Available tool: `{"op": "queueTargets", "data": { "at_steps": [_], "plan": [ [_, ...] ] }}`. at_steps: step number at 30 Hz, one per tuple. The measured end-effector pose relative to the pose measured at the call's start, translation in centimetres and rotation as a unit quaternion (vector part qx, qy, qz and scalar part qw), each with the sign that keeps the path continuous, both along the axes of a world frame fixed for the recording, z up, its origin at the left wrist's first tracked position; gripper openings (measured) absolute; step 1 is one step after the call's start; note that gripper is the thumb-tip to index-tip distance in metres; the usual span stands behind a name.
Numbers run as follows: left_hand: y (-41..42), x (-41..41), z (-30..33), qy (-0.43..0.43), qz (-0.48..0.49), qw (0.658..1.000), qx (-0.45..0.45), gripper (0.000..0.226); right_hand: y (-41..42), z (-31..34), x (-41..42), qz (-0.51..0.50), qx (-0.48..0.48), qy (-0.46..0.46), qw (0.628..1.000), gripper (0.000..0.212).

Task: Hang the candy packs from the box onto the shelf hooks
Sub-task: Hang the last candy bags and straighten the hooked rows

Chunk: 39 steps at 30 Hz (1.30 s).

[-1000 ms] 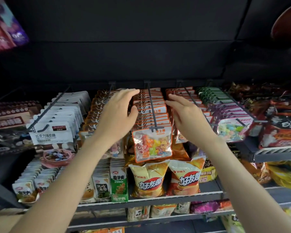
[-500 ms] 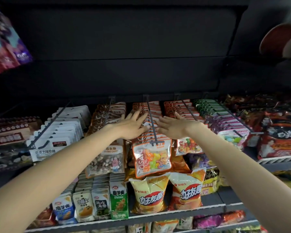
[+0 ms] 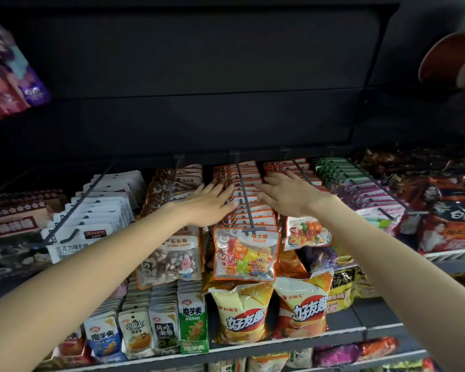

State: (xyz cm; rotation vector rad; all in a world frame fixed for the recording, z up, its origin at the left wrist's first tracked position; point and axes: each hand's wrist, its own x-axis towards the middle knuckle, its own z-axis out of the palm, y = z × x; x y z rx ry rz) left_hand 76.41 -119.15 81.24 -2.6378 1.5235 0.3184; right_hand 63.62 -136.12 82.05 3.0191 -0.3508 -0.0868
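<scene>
Grip: both hands lie flat with straight fingers and hold nothing.
Left hand (image 3: 208, 204): its fingers press down on the tops of the candy packs (image 3: 243, 210), on the left side of the hook.
Right hand (image 3: 287, 196): it rests on the same row, on the right side of the hook, and partly over the next row.
Candy packs: they hang in a tight row on the middle hook (image 3: 244, 200), one behind the other. Only their orange and white top edges show.
Front pack (image 3: 244, 255): it hangs at the hook's tip. It is see-through, with bright sweets and the word SUGAR on it.
Stone candy packs (image 3: 172, 260): they hang just left of the row. The left arm covers part of them.
Jelly bean pack (image 3: 308, 233): it hangs just to the right. The right wrist hides its top.
White packs (image 3: 91, 210): they hang further left on another hook.
Chip bags (image 3: 242, 315): they stand on the shelf (image 3: 341, 332) below the hooks.
Hard to see: the far right packs are dark and blurry. A red round thing in the top right corner is cut off. The purple bags at the top left are blurry too.
</scene>
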Motion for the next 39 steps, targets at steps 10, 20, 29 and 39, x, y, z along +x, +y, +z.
{"op": "queueTargets", "data": {
  "at_steps": [10, 20, 29, 39],
  "plan": [
    [1.6, 0.8, 0.2, 0.016, -0.103, 0.994, 0.007, 0.050, 0.2, 0.2, 0.1, 0.103, 0.115, -0.041, 0.987, 0.042],
    [0.1, 1.2, 1.0, 0.025, -0.041, 0.999, 0.002, 0.053, -0.5, 0.0, 1.4, 0.061, 0.060, -0.032, 0.996, 0.044],
    [1.0, 1.0, 1.2, 0.015, -0.082, 0.996, -0.006, 0.048, -0.9, 0.9, 1.9, 0.066, 0.052, -0.019, 0.996, 0.041],
    [-0.2, 1.5, 1.6, -0.008, -0.042, 0.999, -0.005, 0.049, -0.9, 1.3, 2.5, 0.058, 0.052, 0.017, 0.997, 0.043]
  ]
}}
